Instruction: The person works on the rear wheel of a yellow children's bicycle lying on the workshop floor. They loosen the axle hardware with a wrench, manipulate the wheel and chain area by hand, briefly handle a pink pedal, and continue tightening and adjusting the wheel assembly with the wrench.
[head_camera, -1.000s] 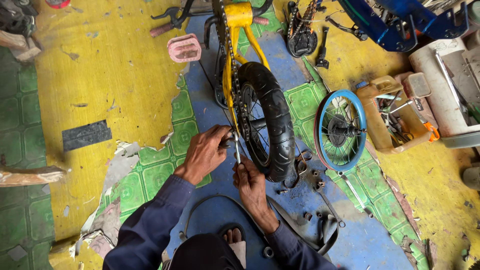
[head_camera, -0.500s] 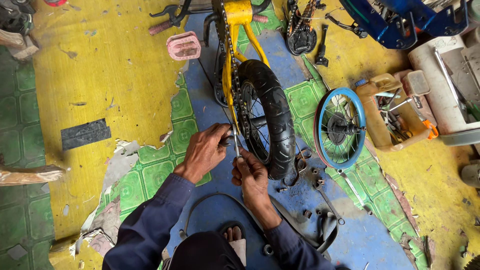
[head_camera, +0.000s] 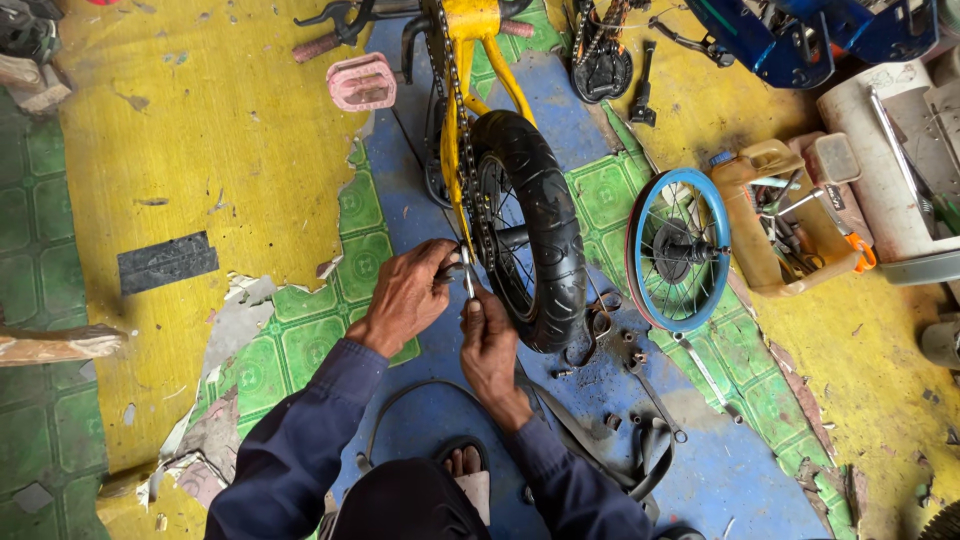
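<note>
Yellow bike frame (head_camera: 470, 60) lies upside down on the worn floor (head_camera: 180, 130), black rear wheel (head_camera: 535, 230) up in the fork, chain (head_camera: 462, 160) running along the frame; blue-rimmed spare wheel (head_camera: 680, 250) leans just beside it on the right, w/ an open orange toolbox (head_camera: 790, 220) past that. Left hand (head_camera: 410, 295) curled tight round the axle end of the wheel, fingers closed on a small metal tool (head_camera: 466, 272); right hand (head_camera: 488, 335) just below, thumb and fingers pinched narrow on the same tool; pink pedal (head_camera: 362, 82) well apart, loose nuts (head_camera: 625, 350) near the tyre.
</note>
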